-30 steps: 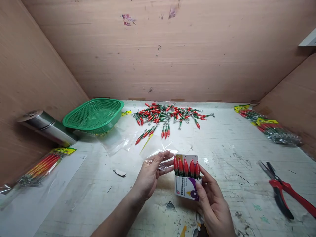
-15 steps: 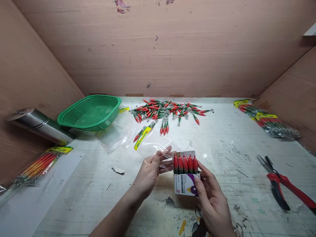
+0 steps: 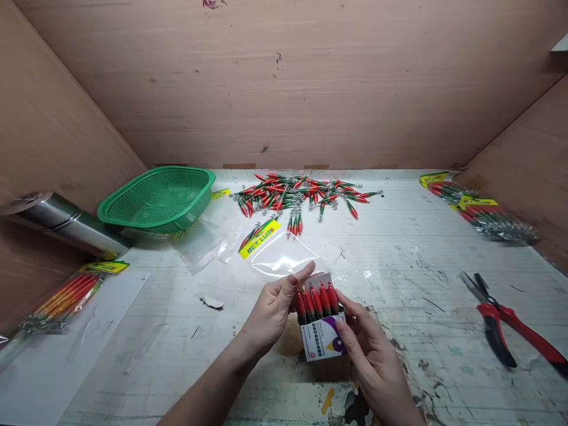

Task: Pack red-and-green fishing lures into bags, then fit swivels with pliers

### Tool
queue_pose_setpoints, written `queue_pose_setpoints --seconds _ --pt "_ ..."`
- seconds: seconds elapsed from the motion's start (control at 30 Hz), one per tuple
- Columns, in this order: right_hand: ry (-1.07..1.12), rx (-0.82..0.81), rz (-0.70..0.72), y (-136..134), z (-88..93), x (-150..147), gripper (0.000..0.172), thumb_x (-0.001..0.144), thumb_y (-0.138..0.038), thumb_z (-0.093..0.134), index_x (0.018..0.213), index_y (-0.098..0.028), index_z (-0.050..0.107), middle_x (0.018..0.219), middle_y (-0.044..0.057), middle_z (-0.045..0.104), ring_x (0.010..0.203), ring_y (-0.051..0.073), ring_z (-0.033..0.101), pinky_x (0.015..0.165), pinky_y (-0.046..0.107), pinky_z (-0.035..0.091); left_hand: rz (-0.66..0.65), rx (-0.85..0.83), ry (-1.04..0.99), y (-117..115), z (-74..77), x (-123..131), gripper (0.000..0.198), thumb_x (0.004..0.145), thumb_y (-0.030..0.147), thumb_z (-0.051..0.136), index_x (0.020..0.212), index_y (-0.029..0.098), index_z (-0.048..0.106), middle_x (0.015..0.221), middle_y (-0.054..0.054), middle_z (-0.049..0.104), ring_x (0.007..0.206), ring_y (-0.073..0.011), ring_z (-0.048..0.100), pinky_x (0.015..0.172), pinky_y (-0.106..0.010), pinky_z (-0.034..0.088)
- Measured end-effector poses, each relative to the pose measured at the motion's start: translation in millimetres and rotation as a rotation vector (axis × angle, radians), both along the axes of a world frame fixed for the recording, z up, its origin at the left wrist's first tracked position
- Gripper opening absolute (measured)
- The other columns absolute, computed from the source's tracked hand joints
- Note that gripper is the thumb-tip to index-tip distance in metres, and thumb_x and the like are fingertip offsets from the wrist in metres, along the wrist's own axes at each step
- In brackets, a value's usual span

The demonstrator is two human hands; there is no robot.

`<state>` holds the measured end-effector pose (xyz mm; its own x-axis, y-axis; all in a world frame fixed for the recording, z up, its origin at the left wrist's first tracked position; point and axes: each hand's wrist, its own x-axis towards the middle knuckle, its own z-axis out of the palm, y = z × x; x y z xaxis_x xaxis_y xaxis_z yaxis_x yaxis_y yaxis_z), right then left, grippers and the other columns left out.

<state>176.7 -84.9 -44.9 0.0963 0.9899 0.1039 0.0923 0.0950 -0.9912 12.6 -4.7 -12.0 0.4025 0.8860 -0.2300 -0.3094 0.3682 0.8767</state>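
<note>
My right hand [image 3: 375, 352] grips a small white and purple printed card box [image 3: 322, 340], thumb on its front and fingers behind. Several red and dark green fishing lures [image 3: 317, 300] stand in a row in it, red ends up. At the box's upper left, my left hand [image 3: 277, 305] is closed, thumb against the fingers, apparently on the near edge of a clear plastic bag [image 3: 284, 254]; its fingertips are partly hidden. The bag spreads out behind the hands. Just beyond it lies a yellow-labelled BCT LURE pack [image 3: 260, 239].
Loose lures [image 3: 288, 194] lie heaped at the back. A green basket [image 3: 157, 198] and a steel flask [image 3: 66, 222] stand left, near a bagged lure pack [image 3: 66, 299] on white paper [image 3: 102, 343]. Red-handled pliers [image 3: 501, 319] and packed lures [image 3: 492, 219] lie right.
The box of lures has moved left and tilted, coming against my left hand. My right hand has moved left with it. The view has shifted slightly.
</note>
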Motion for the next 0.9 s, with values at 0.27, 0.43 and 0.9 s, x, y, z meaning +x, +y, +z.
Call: queue_pose_setpoints --seconds 0.27,0.43,0.9 --pt "0.088 -0.042 -0.01 1 8.7 -4 0.032 0.096 -0.037 0.055 0.127 -0.031 0.062 0.112 0.006 0.067 0.104 0.019 0.067 0.075 0.025 0.06 -0.005 0.02 0.027 -3 6.8 -1 0.067 0.075 0.068 0.067 0.122 0.021 0.07 0.117 -0.011 0.073 0.101 -0.026 0.067 0.094 -0.037 0.049" --pt "0.235 -0.151 -0.155 5 7.7 -3 0.035 0.089 -0.043 0.066 0.12 -0.026 0.061 0.105 0.006 0.067 0.084 0.016 0.069 0.067 0.022 0.058 -0.056 -0.014 -0.022 -5 0.3 5 0.067 0.076 0.068 0.067 0.12 0.017 0.071 0.1 -0.009 0.076 0.087 -0.0216 0.068 0.082 -0.032 0.052" --pt "0.112 -0.321 0.026 18 4.6 37 0.035 0.093 -0.054 0.055 0.105 -0.021 0.056 0.078 -0.001 0.06 0.056 0.011 0.056 0.048 0.022 0.046 -0.588 0.542 0.647 -39 44.0 -22 0.015 0.085 0.034 0.07 0.084 0.021 0.077 0.069 0.0 0.072 0.062 -0.0169 0.064 0.058 -0.023 0.048"
